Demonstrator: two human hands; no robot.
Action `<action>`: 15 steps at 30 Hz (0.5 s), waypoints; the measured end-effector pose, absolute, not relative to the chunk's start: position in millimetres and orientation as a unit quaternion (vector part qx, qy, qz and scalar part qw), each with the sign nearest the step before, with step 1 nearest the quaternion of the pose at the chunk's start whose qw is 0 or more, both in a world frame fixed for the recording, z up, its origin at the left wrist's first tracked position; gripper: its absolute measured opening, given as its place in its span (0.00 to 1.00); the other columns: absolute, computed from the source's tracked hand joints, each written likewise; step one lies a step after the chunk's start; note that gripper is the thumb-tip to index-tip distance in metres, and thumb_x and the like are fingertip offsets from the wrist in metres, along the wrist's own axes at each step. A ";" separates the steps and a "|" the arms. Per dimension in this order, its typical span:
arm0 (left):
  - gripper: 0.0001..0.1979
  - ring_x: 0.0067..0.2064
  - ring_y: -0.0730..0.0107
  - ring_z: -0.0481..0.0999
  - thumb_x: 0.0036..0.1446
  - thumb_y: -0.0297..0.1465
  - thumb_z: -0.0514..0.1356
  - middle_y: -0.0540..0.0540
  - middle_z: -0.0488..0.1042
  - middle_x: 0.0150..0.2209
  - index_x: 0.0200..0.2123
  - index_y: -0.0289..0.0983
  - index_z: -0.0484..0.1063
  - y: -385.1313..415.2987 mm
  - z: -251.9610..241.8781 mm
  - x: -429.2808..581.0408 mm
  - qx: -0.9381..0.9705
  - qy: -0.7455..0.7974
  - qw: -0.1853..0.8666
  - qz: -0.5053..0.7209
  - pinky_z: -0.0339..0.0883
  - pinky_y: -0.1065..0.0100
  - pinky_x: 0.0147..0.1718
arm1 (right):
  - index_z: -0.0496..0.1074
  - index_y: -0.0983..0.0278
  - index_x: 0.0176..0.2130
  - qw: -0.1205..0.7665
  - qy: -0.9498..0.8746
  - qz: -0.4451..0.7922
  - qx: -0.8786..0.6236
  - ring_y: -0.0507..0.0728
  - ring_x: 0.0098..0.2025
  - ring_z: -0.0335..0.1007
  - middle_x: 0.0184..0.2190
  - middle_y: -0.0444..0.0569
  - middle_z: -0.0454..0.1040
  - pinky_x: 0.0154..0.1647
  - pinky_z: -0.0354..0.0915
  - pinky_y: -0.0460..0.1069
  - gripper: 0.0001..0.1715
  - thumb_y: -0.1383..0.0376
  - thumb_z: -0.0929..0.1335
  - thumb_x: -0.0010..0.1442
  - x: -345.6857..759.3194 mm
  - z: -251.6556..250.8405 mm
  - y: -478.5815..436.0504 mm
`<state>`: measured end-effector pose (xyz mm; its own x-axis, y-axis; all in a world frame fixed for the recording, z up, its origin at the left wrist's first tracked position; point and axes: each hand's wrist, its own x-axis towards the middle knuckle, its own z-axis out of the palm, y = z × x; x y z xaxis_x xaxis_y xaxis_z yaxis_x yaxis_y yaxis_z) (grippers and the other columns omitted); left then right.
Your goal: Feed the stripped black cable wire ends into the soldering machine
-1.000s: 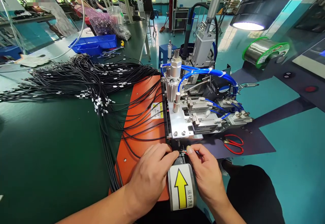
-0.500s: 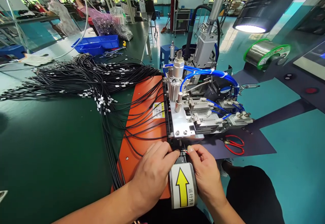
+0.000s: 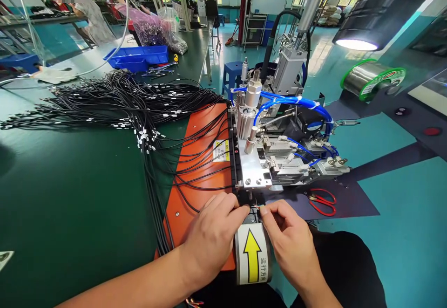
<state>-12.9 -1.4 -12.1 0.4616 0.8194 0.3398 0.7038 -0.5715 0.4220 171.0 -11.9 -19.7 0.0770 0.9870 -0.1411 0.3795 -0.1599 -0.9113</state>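
Both my hands meet at the near end of a small pneumatic machine with blue air hoses. My left hand rests on the orange plate, fingers curled, pinching a black cable end at the machine's black track. My right hand is closed too, its thumb and forefinger pinching the thin coloured wire tips at that same spot. Just below the fingers sits a white roller cover with a yellow arrow. Several black cables run from the track across the orange plate.
A big fan of black cables covers the green bench at left. Red-handled scissors lie right of the machine. A solder spool and a lamp hang at upper right. A blue bin and a person stand far back left.
Both hands stay pinched at the track; they have barely shifted. The camera view has drifted slightly, so everything sits a little further right.
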 end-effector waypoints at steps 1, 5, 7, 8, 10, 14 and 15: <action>0.10 0.36 0.62 0.65 0.66 0.25 0.54 0.45 0.68 0.35 0.44 0.36 0.75 -1.2 -11.9 -12.9 0.848 0.449 0.110 0.260 0.65 0.62 0.34 | 0.72 0.61 0.31 0.368 -0.551 0.402 -0.632 0.54 0.30 0.65 0.29 0.44 0.70 0.31 0.62 0.46 0.17 0.53 0.66 0.66 171.5 -19.2 -10.6; 0.10 0.36 0.62 0.66 0.67 0.25 0.53 0.45 0.69 0.35 0.44 0.35 0.75 -1.0 -10.8 -12.8 0.848 0.447 0.109 0.263 0.65 0.62 0.34 | 0.70 0.61 0.32 0.371 -0.582 0.400 -0.603 0.54 0.32 0.66 0.31 0.44 0.69 0.34 0.62 0.47 0.16 0.56 0.64 0.69 174.9 -21.5 -5.9; 0.11 0.36 0.62 0.66 0.67 0.25 0.52 0.45 0.69 0.35 0.44 0.35 0.75 -1.1 -10.9 -12.8 0.847 0.446 0.111 0.266 0.65 0.62 0.34 | 0.69 0.61 0.32 0.369 -0.588 0.401 -0.598 0.54 0.33 0.66 0.32 0.45 0.69 0.34 0.62 0.47 0.16 0.56 0.63 0.70 176.5 -24.4 -4.4; 0.11 0.36 0.62 0.66 0.67 0.25 0.52 0.45 0.69 0.35 0.44 0.35 0.74 -1.1 -11.2 -12.7 0.847 0.446 0.111 0.268 0.65 0.62 0.34 | 0.69 0.61 0.33 0.366 -0.591 0.400 -0.598 0.55 0.33 0.66 0.32 0.45 0.69 0.34 0.62 0.48 0.16 0.56 0.63 0.70 177.3 -25.8 -4.1; 0.10 0.36 0.63 0.66 0.67 0.25 0.52 0.45 0.69 0.35 0.44 0.35 0.74 -1.3 -12.2 -12.7 0.847 0.443 0.113 0.272 0.65 0.62 0.34 | 0.69 0.60 0.33 0.358 -0.596 0.391 -0.603 0.55 0.33 0.66 0.32 0.45 0.69 0.34 0.61 0.48 0.16 0.56 0.63 0.70 179.3 -27.8 -4.4; 0.10 0.36 0.62 0.66 0.66 0.24 0.53 0.44 0.69 0.36 0.45 0.34 0.73 -1.9 -14.1 -12.8 0.852 0.430 0.115 0.275 0.65 0.62 0.34 | 0.72 0.59 0.45 0.369 -0.634 0.339 -0.589 0.57 0.42 0.69 0.40 0.47 0.71 0.44 0.64 0.49 0.11 0.59 0.62 0.71 183.3 -26.2 -6.4; 0.09 0.36 0.62 0.66 0.66 0.24 0.53 0.44 0.69 0.36 0.45 0.34 0.73 -2.2 -14.3 -12.8 0.853 0.427 0.118 0.275 0.65 0.62 0.34 | 0.71 0.59 0.49 0.372 -0.650 0.330 -0.575 0.57 0.44 0.69 0.42 0.48 0.71 0.47 0.63 0.49 0.12 0.60 0.62 0.71 183.8 -24.8 -6.4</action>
<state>-12.8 -2.2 -14.3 0.4830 0.7943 0.3685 0.6639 -0.6066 0.4373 183.8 -6.4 -24.8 -0.0635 0.9925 0.1041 0.5021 0.1219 -0.8562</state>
